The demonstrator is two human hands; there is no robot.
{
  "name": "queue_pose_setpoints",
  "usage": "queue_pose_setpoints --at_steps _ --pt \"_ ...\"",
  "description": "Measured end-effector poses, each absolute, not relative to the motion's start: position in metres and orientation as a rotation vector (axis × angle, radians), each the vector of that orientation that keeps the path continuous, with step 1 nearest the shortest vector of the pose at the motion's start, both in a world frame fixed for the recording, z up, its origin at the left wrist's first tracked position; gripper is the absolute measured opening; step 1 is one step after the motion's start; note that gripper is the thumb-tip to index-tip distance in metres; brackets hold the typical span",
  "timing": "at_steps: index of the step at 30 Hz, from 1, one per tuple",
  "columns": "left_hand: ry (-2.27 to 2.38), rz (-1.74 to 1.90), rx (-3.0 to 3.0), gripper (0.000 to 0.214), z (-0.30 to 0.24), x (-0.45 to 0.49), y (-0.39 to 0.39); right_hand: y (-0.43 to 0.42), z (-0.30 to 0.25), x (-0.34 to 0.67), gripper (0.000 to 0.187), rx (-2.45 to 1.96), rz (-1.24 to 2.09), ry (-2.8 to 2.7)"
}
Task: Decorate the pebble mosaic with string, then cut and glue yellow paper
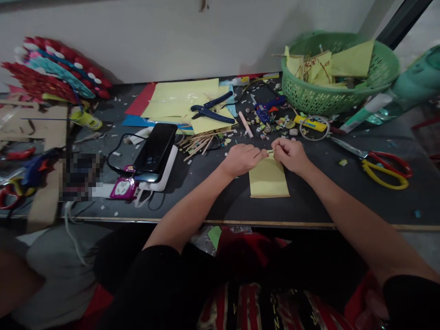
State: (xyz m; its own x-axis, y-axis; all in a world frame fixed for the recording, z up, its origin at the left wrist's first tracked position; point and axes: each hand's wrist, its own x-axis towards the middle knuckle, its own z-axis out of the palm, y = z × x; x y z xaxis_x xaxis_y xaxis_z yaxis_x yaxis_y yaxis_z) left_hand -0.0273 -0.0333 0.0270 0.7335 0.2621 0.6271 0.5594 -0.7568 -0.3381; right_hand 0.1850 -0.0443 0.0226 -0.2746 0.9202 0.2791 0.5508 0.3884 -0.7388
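Note:
A small yellow sheet of paper (269, 182) lies on the dark table in front of me, with a thin wooden strip (270, 196) along its near edge. My left hand (243, 158) is closed, its fingers pinching the far left edge of the paper. At the far right edge, my right hand (290, 154) is closed too, thumb and fingertips pressed together. Between the two hands a narrow pale strip shows along the top edge; I cannot tell if it is a stick or folded paper.
Scissors (385, 169) lie to the right, below a green basket (316, 98) of paper pieces. Further back are a blue glue gun (264, 112), blue-handled pliers (213, 112), yellow sheets (182, 94) and wooden sticks (199, 143). A phone (156, 146) lies left; another person sits beyond.

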Motion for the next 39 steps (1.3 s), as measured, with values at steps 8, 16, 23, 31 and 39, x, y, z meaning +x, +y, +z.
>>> queue_pose_setpoints --at_steps 8,16,23,31,39 --pt "-1.493 -1.503 -2.530 0.033 0.032 -0.013 -0.058 -0.057 0.027 0.175 0.024 -0.931 1.035 -1.483" --pt "-1.342 -1.247 -2.533 0.032 0.025 -0.008 -0.058 -0.060 0.024 0.158 0.025 -0.954 0.877 -1.455" --pt "-1.272 -1.234 -2.662 0.042 0.025 -0.011 -0.049 -0.054 0.015 0.158 0.035 -1.033 0.907 -1.352" --pt "-1.379 -1.713 -2.735 0.035 0.026 -0.012 -0.043 -0.056 0.016 0.166 0.041 -1.085 1.038 -1.491" --pt "-1.557 -1.673 -2.793 0.028 0.009 -0.011 -0.033 -0.056 0.020 0.170 0.045 -1.158 0.661 -1.801"
